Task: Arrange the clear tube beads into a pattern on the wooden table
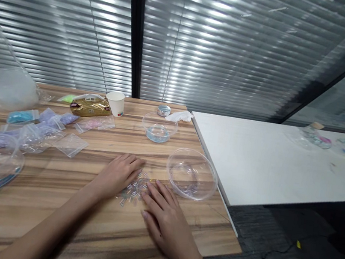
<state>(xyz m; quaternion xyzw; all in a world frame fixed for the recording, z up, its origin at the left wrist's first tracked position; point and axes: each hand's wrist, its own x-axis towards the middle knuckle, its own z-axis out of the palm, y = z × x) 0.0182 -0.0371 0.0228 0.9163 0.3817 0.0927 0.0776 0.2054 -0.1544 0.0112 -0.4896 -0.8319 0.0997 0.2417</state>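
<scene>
A loose pile of small clear tube-shaped beads (pixel 135 189) lies on the wood-grain table between my two hands. My left hand (pixel 119 172) rests palm down along the pile's left side, its fingers pointing away to the right and slightly bent. At the right edge of the pile, my right hand (pixel 164 215) lies palm down with its fingers stretched and a little apart, the tips touching the beads. No object shows in either hand; what is under the palms is hidden. A round clear plastic bowl (pixel 213 182) stands just beyond my right hand, with some small clear pieces at its bottom.
Another clear bowl (pixel 157 136) with pale blue contents stands behind, near a small tin (pixel 163 110) and a crumpled tissue (pixel 179 116). Bead bags (pixel 52 119), a gold tissue pack (pixel 91 105) and a paper cup (pixel 116 104) stand left. A white table (pixel 258 159) adjoins at right.
</scene>
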